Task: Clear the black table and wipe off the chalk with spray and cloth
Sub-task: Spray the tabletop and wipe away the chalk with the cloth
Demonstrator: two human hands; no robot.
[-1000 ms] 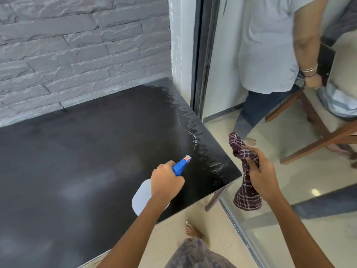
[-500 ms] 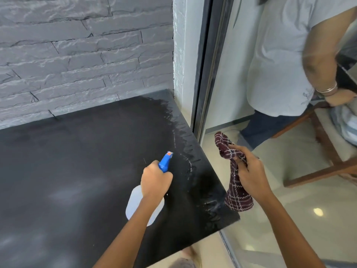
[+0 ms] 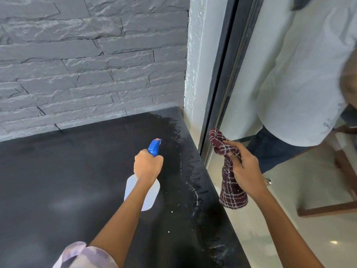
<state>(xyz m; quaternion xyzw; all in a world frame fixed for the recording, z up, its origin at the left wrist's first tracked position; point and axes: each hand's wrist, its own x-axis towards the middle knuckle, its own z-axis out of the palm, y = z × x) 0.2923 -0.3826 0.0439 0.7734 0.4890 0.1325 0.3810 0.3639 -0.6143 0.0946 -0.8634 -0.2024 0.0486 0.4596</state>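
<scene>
Black table (image 3: 67, 180) seen from above, its near left part smudged grey. Left hand (image 3: 147, 165) is clamped round the neck of a spray bottle (image 3: 151, 200) held over the table's right half, with the blue nozzle (image 3: 154, 148) aimed at the far right corner. Right hand (image 3: 245, 171) grips a bunched checked cloth (image 3: 231, 196), which hangs just beyond the table's right edge. Wet streaks and pale chalk marks (image 3: 195, 192) run along that edge. Grey stone wall (image 3: 87, 64) stands behind, and a person in a white shirt (image 3: 299, 74) stands at far right.

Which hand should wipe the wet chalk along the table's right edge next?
Probably the right hand: it holds the cloth just beside that edge, while the left hand grips the spray bottle.
</scene>
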